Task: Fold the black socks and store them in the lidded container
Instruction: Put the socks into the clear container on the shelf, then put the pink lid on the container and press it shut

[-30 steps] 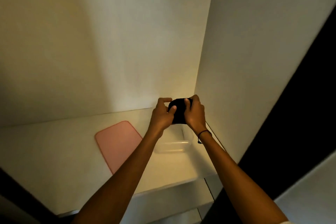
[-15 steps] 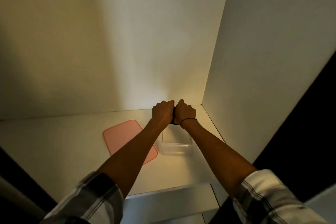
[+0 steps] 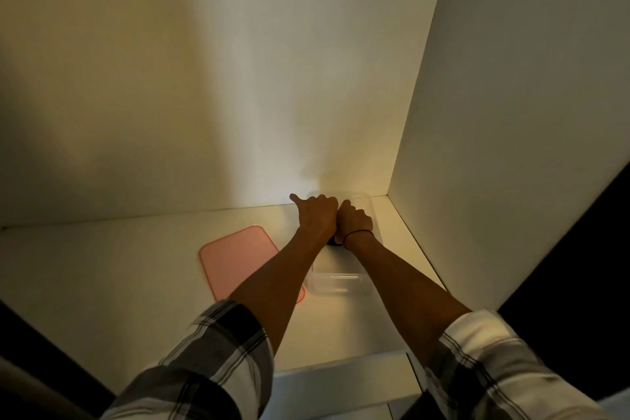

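- Down they've gone: both hands have dropped from above the clear rectangular plastic container into it, and the black sock bundle, in plain sight a second ago, is nearly hidden.
- Left hand is curled, thumb sticking out to the left; right hand, a thin black band at its wrist, is fisted beside it, touching.
- Just a dark sliver of sock peeks out beneath the wrists, inside the container; I cannot tell which hand actually grips it.
- Flat pink rounded-rectangle lid lies on the white shelf, just left of the container.
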